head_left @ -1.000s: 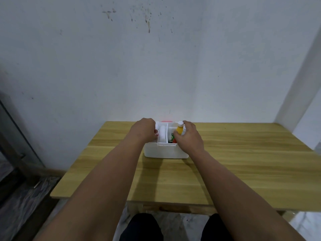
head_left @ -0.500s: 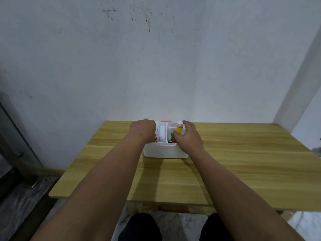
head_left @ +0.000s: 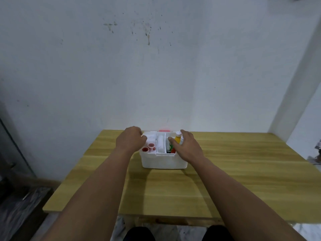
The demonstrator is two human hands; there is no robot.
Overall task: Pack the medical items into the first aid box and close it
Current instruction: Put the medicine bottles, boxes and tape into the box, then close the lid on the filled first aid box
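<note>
Presently catalogued: one white plastic first aid box [head_left: 164, 160], lid open, standing on the light wooden table [head_left: 243, 171] near its far edge. Left compartment holds two small red-cored tape rolls [head_left: 151, 146]; the middle slot holds a white gauze roll [head_left: 160, 144], long axis running away from the person. The right compartment holds a yellow bottle with white cap [head_left: 178, 138], upright, beside green and red packets. The right hand [head_left: 186, 148] has its grip closed around the bottle, thumb on its left side. The left hand [head_left: 131, 140], curled loosely, holds nothing discernible, resting over the left rim. Judgement: the bottle needs lowering straight down; the right hand is nearer.
</note>
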